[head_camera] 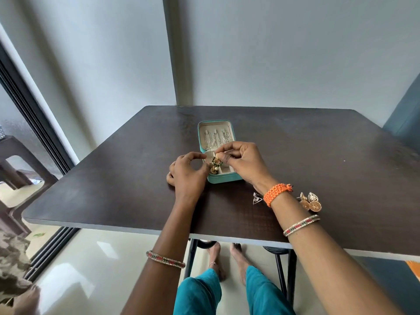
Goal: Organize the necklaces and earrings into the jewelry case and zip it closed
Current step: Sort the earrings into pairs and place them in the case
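Earring (214,160), gold with green beads, hangs over the near compartments of the open case (223,179) at table (113,178) centre, pinched at its top by the right hand (244,163); left hand (187,172) rests beside the case, fingers curled, gripping nothing. Looks light, dangly, snag-prone, so hold by the top stud. More earrings (310,201) lie near right; necklaces (217,138) hang in the lid.

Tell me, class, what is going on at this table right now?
A person is packing jewellery into an open teal jewelry case on a dark table. The right hand pinches a gold beaded earring over the lower tray; the left hand is curled beside it. Necklaces already hang in the lid. More earrings wait on the table, and the case is not yet zipped.
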